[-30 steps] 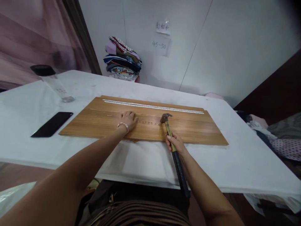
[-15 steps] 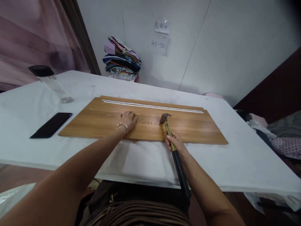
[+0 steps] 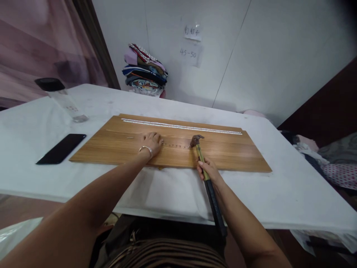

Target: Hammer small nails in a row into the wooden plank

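Note:
A wide brown wood-grain board (image 3: 231,156) lies flat on the table. My left hand (image 3: 153,142), a bracelet at its wrist, rests palm down on the board, fingers spread a little and slightly bent. Whether anything is under them is hidden. From beside its thumb a row of several small nails (image 3: 176,145) runs to the right. My right hand (image 3: 208,170) grips a claw hammer (image 3: 206,175) partway up its handle. The rusty hammer head is just above or on the board at the row's right end; I cannot tell if it touches. A loose nail (image 3: 130,137) lies left of my left hand.
Two white measuring strips (image 3: 181,127) run along the board's far side. A black phone (image 3: 61,149) and a clear bottle (image 3: 65,100) with a dark lid are on the white table (image 3: 292,190) at left. Folded clothes (image 3: 145,70) are stacked by the wall.

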`<move>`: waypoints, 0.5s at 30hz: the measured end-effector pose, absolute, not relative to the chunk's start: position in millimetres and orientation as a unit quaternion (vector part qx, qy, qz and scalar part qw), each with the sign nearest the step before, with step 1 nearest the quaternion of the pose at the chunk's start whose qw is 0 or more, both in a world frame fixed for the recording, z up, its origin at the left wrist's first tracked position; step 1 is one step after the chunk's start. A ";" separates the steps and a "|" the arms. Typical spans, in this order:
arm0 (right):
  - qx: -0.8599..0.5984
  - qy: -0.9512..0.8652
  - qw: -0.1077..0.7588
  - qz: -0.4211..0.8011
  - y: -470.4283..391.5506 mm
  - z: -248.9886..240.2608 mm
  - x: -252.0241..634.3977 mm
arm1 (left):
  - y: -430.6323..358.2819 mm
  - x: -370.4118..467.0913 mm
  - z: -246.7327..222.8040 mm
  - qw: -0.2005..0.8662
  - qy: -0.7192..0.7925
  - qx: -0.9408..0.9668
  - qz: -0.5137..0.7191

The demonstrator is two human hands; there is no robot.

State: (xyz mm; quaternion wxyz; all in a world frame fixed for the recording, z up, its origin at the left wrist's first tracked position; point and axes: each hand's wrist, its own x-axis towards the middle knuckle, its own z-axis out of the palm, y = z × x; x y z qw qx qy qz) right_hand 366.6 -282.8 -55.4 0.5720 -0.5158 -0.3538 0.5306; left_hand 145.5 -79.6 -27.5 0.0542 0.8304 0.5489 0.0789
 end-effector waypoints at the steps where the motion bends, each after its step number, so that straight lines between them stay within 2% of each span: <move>1: -0.516 -0.352 0.574 0.529 -282.7 -55.4 366.5 | -79.8 145.5 -27.3 0.055 0.549 0.830 0.079; 15: -0.512 -0.358 0.562 0.542 -288.6 -42.0 365.0 | -76.1 143.7 -34.1 0.045 0.541 0.835 0.088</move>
